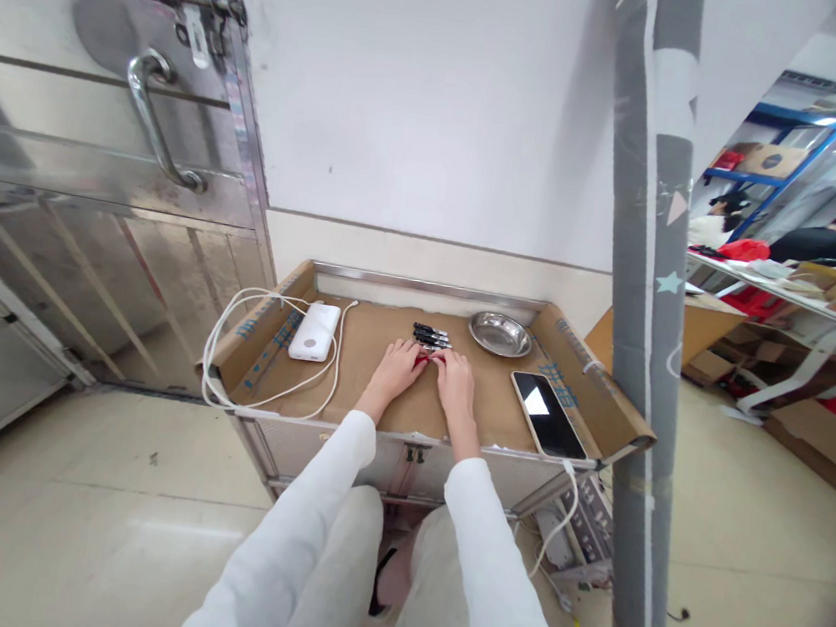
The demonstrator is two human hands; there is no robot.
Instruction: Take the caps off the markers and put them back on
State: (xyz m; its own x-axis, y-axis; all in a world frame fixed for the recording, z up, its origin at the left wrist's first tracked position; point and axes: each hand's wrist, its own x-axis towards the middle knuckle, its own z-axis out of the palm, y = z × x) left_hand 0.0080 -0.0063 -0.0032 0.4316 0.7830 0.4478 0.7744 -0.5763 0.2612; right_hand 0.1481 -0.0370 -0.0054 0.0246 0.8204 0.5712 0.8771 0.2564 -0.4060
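A small red object [429, 359], pinched between my left hand [396, 369] and right hand [455, 382], sits mid-desk, just short of the black pens [431, 335] lying toward the cardboard-lined desk's [379, 390] back edge, within reach.

hands [394, 369]: 2 | red item [428, 360]: 1 | pens [430, 336]: about 4, too small to count surely | bowl [499, 333]: 1 | phone [546, 414]: 1 | power bank [314, 331]: 1 | cable [232, 353]: 1

Small red item [429, 360] mostly hidden between hands, phone [548, 415] corner behind pole [645, 309]
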